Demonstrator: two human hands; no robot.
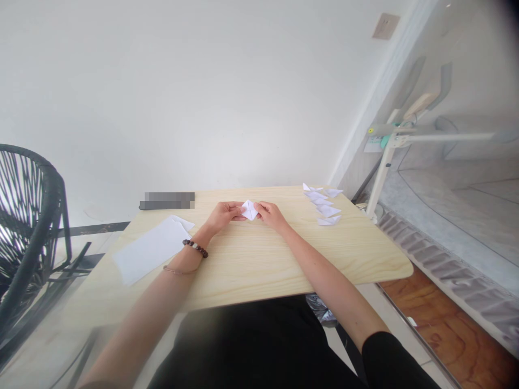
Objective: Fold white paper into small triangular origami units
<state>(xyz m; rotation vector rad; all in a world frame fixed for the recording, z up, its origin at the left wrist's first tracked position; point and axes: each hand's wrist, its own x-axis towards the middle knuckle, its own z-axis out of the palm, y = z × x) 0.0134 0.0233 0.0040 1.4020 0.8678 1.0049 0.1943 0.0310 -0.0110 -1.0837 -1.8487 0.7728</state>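
Between my two hands is a small piece of folded white paper [250, 211], roughly diamond-shaped with crease lines on its face. My left hand [224, 215] pinches its left corner, thumb on top and fingers behind. At the right corner, my right hand [268, 213] grips it between thumb and curled fingers. Both hands are above the middle of the wooden table [251, 259]. Several folded paper boats [324, 208] stand on the table to the right. A stack of white paper sheets [152, 248] lies at the left, partly behind my left forearm.
A dark, pixelated flat object [167, 201] lies at the table's back left. The white wall [227, 97] rises behind the table. A dark woven chair [32, 216] stands at the left. To the right are a white metal frame [383, 175] and a bed [466, 200].
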